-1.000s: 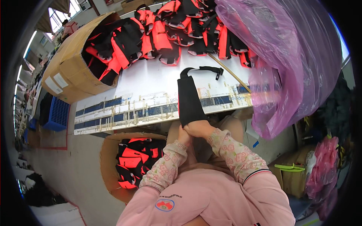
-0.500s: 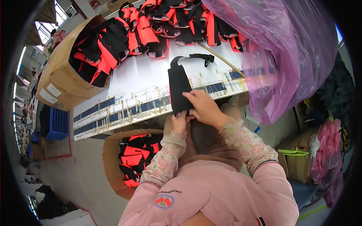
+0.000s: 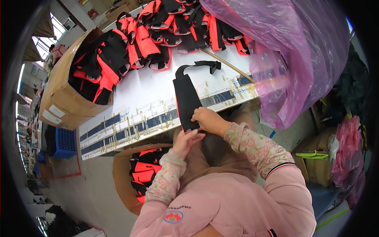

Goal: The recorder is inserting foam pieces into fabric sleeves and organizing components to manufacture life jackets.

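Observation:
A long black fabric piece (image 3: 187,100) with a thin red-pink edge lies partly on the table and hangs over its front edge toward me. From its far end runs a black strap (image 3: 193,66) ending in a buckle (image 3: 215,67). My right hand (image 3: 211,120) is closed on the right edge of the fabric near its lower end, fingers curled. My left hand (image 3: 186,141) grips the bottom end, thumb at the hem and fingers pointing right. The fingertips of the two hands are close together, and part of the hem is hidden behind them.
A pile of red-and-black fabric pieces (image 3: 148,41) covers the table's (image 3: 138,85) far side. Left stands an open cardboard box (image 3: 59,91) of them; another box (image 3: 122,177) is below. A wooden stick (image 3: 227,65) and a purple plastic bag (image 3: 292,51) lie at right.
The fabric piece has come slightly toward me, its lower end further below the table edge. My left hand's fingers have stretched out more; my right hand has slid lower along the edge.

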Motion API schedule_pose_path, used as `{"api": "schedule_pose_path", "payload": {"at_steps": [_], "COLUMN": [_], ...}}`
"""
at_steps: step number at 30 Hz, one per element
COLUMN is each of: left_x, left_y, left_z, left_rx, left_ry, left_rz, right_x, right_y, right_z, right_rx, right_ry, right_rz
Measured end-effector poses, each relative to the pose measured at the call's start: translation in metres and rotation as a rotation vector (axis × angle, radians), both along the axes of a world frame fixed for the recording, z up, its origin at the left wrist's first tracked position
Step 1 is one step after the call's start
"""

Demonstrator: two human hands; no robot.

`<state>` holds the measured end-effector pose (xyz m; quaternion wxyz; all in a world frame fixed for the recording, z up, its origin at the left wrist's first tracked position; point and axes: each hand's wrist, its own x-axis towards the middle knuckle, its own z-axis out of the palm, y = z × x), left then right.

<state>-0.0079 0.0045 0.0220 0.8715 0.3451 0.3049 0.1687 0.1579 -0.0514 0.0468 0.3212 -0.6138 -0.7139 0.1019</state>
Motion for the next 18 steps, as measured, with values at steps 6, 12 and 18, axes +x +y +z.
{"api": "schedule_pose_path", "payload": {"at_steps": [6,12,18], "left_x": [0.008,0.011,0.015], "left_y": [0.024,0.016,0.006], "left_z": [0.026,-0.001,-0.011], "left_rx": [-0.172,-0.045,0.067], "left_ry": [0.165,0.196,0.243], "left_rz": [-0.089,-0.017,0.039], "right_x": [-0.006,-0.003,-0.009], "right_y": [0.002,0.020,0.059], "right_z": [0.013,0.018,-0.012], "right_rx": [-0.038,-0.088,0.109], "right_ry": [-0.133,-0.195,-0.293], "right_rz": [0.003,0.008,-0.146]}}
